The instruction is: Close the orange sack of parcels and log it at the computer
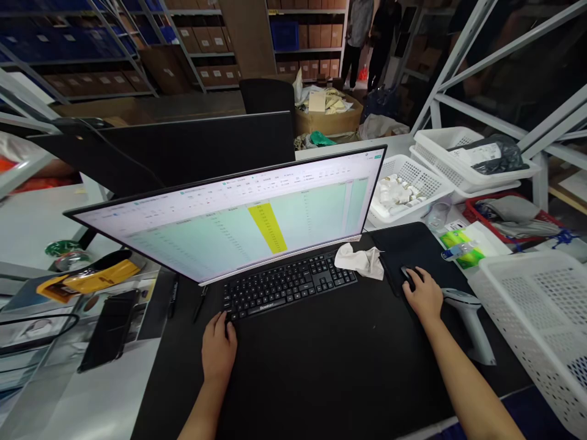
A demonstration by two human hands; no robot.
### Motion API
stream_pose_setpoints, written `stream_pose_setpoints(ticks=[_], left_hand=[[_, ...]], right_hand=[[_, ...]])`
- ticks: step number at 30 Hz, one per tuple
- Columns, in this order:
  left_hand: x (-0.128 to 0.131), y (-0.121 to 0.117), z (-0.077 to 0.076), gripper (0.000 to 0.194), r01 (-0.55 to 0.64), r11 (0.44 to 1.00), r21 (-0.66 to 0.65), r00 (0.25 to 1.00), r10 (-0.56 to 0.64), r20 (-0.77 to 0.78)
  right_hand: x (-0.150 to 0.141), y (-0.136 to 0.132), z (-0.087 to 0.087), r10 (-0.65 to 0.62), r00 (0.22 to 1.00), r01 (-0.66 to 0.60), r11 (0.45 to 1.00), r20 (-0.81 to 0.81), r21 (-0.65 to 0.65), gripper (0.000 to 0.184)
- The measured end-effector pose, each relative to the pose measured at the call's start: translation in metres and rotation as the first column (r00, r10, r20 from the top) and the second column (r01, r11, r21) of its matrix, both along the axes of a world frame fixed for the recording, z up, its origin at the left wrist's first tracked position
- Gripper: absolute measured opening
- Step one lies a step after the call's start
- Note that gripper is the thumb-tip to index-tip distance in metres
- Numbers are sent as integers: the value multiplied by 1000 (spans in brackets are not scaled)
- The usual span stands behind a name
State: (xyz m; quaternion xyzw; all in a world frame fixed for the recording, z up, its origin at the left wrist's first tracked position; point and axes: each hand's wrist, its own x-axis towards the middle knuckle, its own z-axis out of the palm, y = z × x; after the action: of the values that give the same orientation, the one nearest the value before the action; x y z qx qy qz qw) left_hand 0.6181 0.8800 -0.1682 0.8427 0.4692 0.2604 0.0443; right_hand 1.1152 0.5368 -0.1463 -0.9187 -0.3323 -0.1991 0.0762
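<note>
On the black mouse pad at the right, my right hand [424, 295] is closed over a black computer mouse [407, 272]. My left hand [219, 348] rests at the lower left corner of a black keyboard [284, 287], its fingertips at the corner keys and its thumb apart; it holds nothing. Behind the keyboard stands a wide monitor [220, 226] showing a spreadsheet with one column in yellow. A crumpled white tissue [360, 261] lies over the keyboard's right end. Just right of my right hand is a grey-white barcode scanner [472, 324].
White plastic baskets [536, 311] line the right side, near a red basket [509, 217] and a water bottle [458, 249]. At left lie a dark phone [109, 330], pens [173, 297] and a yellow tape dispenser [92, 278]. Two people [360, 36] stand beyond, near shelves of boxes.
</note>
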Motion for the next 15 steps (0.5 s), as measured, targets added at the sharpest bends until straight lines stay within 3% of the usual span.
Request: stream_pose_setpoints(ticks=[15], left_hand=[[0, 0, -1, 43, 11, 999, 46, 1000, -10, -21]], right_hand=[[8, 4, -4, 53, 998, -51, 998, -37, 47, 42]])
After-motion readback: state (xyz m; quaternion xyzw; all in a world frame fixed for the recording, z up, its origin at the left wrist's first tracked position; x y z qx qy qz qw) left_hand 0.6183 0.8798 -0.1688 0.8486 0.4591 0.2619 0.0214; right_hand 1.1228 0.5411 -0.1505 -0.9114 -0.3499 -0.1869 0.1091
